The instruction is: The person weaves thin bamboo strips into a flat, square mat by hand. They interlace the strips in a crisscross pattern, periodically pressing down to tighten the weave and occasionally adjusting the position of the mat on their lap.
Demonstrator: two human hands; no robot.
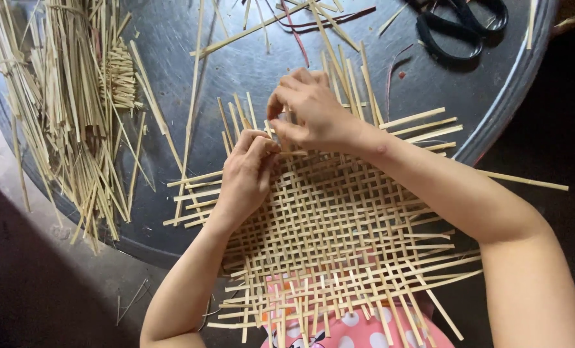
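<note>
The woven mat (339,225) of pale strips lies at the counter's (190,51) six o'clock edge. The left hand (245,177) presses flat at the mat's ten o'clock corner, its grip released. The right hand (310,109) at twelve o'clock pinches one strip (287,136).

left hand (245,174) pressing flat, right hand (310,109) pinching

I see a woven mat (339,219) of thin, flat, pale straw-coloured strips, dry and matt like split bamboo or cane. The loose bundle of strips (68,109) looks like the same fibrous, dull material. Under them the round tray (494,96) reads as dark metal, smooth with a soft sheen. The scissors (458,26) have glossy black handles, apparently plastic.
</note>
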